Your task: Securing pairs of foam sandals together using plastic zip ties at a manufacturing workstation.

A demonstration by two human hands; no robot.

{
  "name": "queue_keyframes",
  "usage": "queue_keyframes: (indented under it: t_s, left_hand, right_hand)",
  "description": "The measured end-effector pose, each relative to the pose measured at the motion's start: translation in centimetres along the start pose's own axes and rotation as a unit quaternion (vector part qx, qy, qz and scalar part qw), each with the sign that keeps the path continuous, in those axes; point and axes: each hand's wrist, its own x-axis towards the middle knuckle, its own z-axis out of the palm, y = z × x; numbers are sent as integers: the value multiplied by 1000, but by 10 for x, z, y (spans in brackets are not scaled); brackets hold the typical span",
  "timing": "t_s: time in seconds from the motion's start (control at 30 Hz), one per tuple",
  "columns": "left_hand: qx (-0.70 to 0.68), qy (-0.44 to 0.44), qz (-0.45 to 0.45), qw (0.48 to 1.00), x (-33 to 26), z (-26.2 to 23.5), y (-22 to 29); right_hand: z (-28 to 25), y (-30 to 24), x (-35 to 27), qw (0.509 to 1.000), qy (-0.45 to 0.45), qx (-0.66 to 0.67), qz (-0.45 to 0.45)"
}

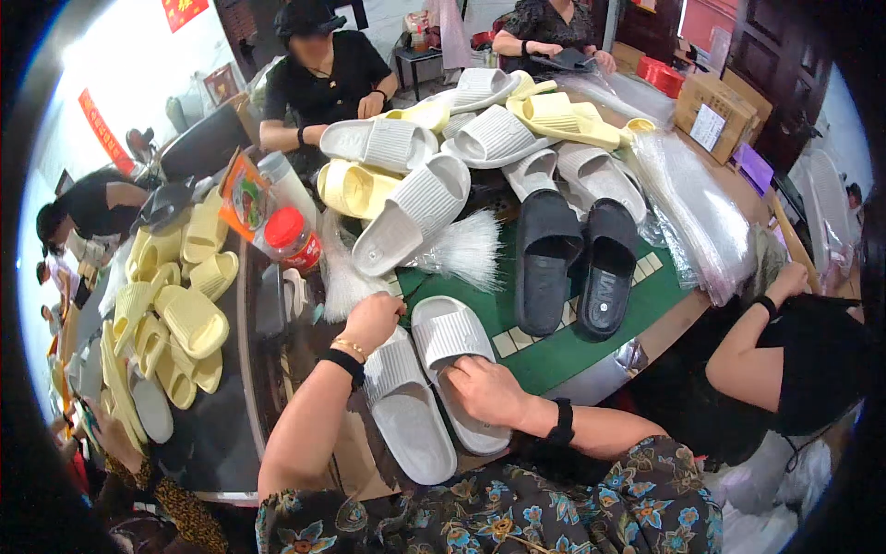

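A pair of light grey slippers lies side by side in front of me, toes pointing away. My left hand point(371, 323) is closed at the toe of the left grey slipper point(411, 415), and a thin dark bit shows at its fingertips, too small to name. My right hand point(484, 388) grips the right grey slipper point(452, 332) at its strap, with the fingertips hidden inside. Just beyond lie bundles of thin clear plastic strands point(461, 249). A black slipper point(546, 268) and a second black slipper point(605, 277) stand to the right on a green mat point(563, 369).
Grey and yellow slippers point(415, 203) are heaped across the table. More yellow slippers point(189, 319) fill the left table. A red-lidded jar point(291, 242) stands between. Clear plastic bags point(697, 212) and a cardboard box point(711, 115) are at right. Other people sit around, one close on my right point(784, 360).
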Motion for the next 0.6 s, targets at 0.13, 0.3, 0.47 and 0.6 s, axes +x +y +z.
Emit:
queue_keyframes:
  t_s: [0.13,0.3,0.47,0.6]
  left_hand:
    - [25,-11,4,1000,1,6,-5]
    - [51,40,-15,998,-11,-3,1]
    - [40,166,14,985,-26,-30,16]
    - [-19,202,11,979,-46,-36,35]
  right_hand:
    - [6,4,-2,1000,18,-5,-13]
    - [-5,1,-1,997,59,15,-51]
    - [-38,2,6,988,141,62,-26]
    - [-44,6,46,978,180,105,-27]
